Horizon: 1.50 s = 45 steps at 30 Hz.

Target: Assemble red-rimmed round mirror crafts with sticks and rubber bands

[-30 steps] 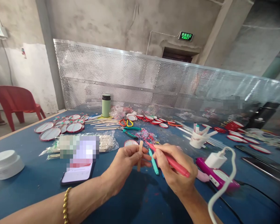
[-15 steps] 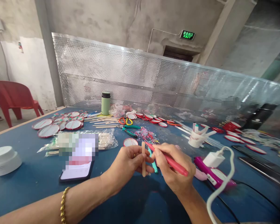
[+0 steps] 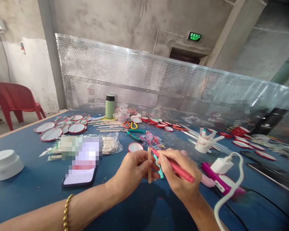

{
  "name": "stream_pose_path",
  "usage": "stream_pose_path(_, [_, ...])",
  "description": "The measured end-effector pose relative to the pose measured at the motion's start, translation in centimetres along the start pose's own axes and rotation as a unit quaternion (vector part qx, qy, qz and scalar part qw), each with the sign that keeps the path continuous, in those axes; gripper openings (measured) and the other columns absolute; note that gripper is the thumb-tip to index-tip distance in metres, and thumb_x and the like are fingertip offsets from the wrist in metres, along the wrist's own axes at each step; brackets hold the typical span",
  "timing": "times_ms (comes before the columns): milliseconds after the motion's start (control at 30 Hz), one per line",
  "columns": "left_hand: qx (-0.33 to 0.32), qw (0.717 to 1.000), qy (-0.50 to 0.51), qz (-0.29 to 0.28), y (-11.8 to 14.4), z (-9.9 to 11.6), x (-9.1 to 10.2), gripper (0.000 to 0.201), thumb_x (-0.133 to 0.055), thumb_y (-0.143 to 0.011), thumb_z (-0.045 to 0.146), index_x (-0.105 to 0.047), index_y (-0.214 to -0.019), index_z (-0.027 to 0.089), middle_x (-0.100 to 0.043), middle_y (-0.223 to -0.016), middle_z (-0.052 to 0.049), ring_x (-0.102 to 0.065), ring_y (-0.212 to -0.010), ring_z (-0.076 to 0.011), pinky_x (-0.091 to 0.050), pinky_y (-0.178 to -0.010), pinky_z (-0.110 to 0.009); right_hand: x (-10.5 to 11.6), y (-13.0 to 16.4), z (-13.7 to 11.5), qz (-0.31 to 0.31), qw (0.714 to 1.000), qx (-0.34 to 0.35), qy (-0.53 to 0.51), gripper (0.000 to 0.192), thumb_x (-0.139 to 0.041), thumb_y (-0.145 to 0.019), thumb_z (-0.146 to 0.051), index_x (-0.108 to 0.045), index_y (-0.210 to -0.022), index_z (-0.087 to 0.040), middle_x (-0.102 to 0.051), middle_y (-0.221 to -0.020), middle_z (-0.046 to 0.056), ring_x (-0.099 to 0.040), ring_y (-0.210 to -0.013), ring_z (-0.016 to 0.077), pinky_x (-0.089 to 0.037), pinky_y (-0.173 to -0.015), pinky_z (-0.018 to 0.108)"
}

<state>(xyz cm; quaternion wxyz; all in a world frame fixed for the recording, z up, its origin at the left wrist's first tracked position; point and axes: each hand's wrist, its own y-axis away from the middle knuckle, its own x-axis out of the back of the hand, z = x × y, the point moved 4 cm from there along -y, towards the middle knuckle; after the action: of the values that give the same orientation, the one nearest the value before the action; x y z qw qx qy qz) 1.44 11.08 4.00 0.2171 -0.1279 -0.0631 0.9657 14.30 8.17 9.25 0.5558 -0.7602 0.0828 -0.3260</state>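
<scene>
Blue table [image 3: 33,192] under the hands is covered with craft things. Left hand [image 3: 132,171] pinches a wooden stick [image 3: 149,165] upright between thumb and fingers, above the table. Right hand [image 3: 180,176] grips a red pen [image 3: 175,166], its tip just beside the stick's top. A teal pen [image 3: 159,168] shows between both hands. A phone [image 3: 79,176] lies to the left.

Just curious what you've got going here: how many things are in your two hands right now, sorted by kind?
Wooden stick, pinched upright in the left hand: 1
Red pen, gripped in the right hand: 1
Total: 2
</scene>
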Motion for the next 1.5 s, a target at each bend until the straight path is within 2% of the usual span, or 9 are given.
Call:
stream_pose_path(467, [-0.012, 0.999, -0.034, 0.011, -0.12, -0.26, 0.2, 0.028, -0.062, -0.085, 0.042, -0.061, -0.083, 0.015, -0.066, -0.073, -0.004, -0.07, -0.069, -0.0198, -0.055, -0.067, -0.03, 0.08, -0.06, -0.02, 0.001, 1.0, -0.002, 0.006, 0.011, -0.057, -0.09, -0.012, -0.067, -0.088, -0.019, -0.071, -0.069, -0.002, -0.067, -0.058, 0.01, -0.053, -0.061, 0.02])
stream_pose_path(667, [-0.015, 0.999, -0.031, 0.005, -0.1, -0.01, 0.06, 0.029, -0.063, -0.084, 0.043, -0.061, -0.083, 0.015, -0.066, -0.074, -0.003, -0.07, -0.067, -0.0185, -0.055, -0.065, -0.028, 0.08, -0.03, -0.07, 0.0, 1.0, 0.004, 0.005, 0.012, -0.057, -0.089, -0.012, -0.067, -0.088, -0.019, -0.072, -0.071, -0.002, -0.068, -0.059, 0.0111, -0.055, -0.061, 0.021])
stream_pose_path(900, [-0.011, 0.999, -0.032, 0.006, -0.03, -0.33, 0.22, 0.029, -0.063, -0.085, 0.044, -0.063, -0.087, 0.015, -0.069, -0.078, -0.005, -0.071, -0.069, -0.0203, -0.057, -0.071, -0.034, 0.16, -0.16, -0.12, 0.009, 1.0, -0.001, -0.001, 0.012, -0.057, -0.09, -0.014, -0.067, -0.087, -0.019, -0.071, -0.068, -0.001, -0.067, -0.057, 0.0118, -0.054, -0.058, 0.022])
stream_pose_path(1133, [-0.016, 0.999, -0.039, 0.007, -0.08, -0.22, 0.13, 0.029, -0.063, -0.084, 0.044, -0.065, -0.085, 0.016, -0.068, -0.076, -0.004, -0.07, -0.067, -0.0198, -0.055, -0.067, -0.031, 0.08, -0.17, -0.16, 0.003, 1.0, 0.003, 0.007, 0.012, -0.057, -0.09, -0.015, -0.067, -0.087, -0.02, -0.072, -0.069, -0.001, -0.068, -0.057, 0.0122, -0.056, -0.059, 0.022])
stream_pose_path(1500, [-0.012, 0.999, -0.046, 0.008, 0.02, -0.15, 0.17, 0.028, -0.061, -0.087, 0.042, -0.067, -0.09, 0.015, -0.071, -0.08, -0.006, -0.071, -0.069, -0.0198, -0.057, -0.069, -0.032, 0.13, -0.23, -0.24, 0.006, 1.0, 0.0, 0.009, 0.012, -0.057, -0.091, -0.015, -0.067, -0.087, -0.02, -0.072, -0.07, -0.001, -0.068, -0.057, 0.0124, -0.055, -0.058, 0.022])
